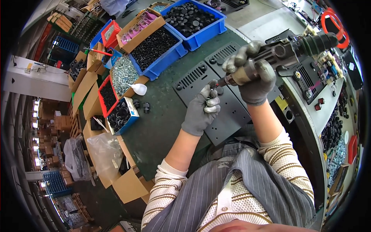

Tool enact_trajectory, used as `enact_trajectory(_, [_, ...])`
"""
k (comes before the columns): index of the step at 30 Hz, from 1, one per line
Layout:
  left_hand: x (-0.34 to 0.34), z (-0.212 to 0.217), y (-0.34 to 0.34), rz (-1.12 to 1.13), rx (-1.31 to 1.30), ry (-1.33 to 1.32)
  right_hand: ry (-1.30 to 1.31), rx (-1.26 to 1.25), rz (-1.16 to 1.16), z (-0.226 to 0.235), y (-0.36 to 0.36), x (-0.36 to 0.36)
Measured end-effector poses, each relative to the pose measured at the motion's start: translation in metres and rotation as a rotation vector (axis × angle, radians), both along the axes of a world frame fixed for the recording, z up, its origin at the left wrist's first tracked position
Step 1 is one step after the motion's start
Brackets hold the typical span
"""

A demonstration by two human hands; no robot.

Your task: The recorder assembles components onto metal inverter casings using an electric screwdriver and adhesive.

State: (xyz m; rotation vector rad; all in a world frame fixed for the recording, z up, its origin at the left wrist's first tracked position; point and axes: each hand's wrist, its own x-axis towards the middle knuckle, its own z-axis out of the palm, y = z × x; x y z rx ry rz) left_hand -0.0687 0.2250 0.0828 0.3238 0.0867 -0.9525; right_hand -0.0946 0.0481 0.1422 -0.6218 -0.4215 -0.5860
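Grey-gloved, your right hand point(253, 75) grips the pneumatic screwdriver point(286, 50) tight; your left hand point(203, 110) pinches fingertips at its tip (over the black vented panel point(228, 112)).

A black power screwdriver point(286, 50) lies nearly level, its tip down on a flat black metal panel point(228, 112) with vent slots, which rests on the green bench.
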Motion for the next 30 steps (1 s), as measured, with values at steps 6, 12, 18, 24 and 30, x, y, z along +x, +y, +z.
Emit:
enact_trajectory(6, [-0.004, -0.002, -0.019, -0.059, -0.136, 0.017, -0.130, -0.036, 0.004, -0.006, -0.024, -0.011])
enact_trajectory(12, [-0.009, 0.000, -0.030, -0.152, -0.146, 0.041, -0.185, -0.152, 0.123, -0.003, -0.055, -0.016])
enact_trajectory(18, [-0.017, 0.013, -0.037, -0.111, 0.254, -0.314, 0.029, 0.159, -0.013, -0.024, -0.068, -0.019])
enact_trajectory(24, [0.017, 0.024, -0.047, 0.003, 0.831, -0.863, 0.102, 0.257, -0.032, -0.037, -0.106, -0.014])
enact_trajectory(30, [0.096, 0.010, -0.072, 0.053, 1.639, -1.964, 0.236, 0.191, -0.418, -0.033, -0.123, 0.007])
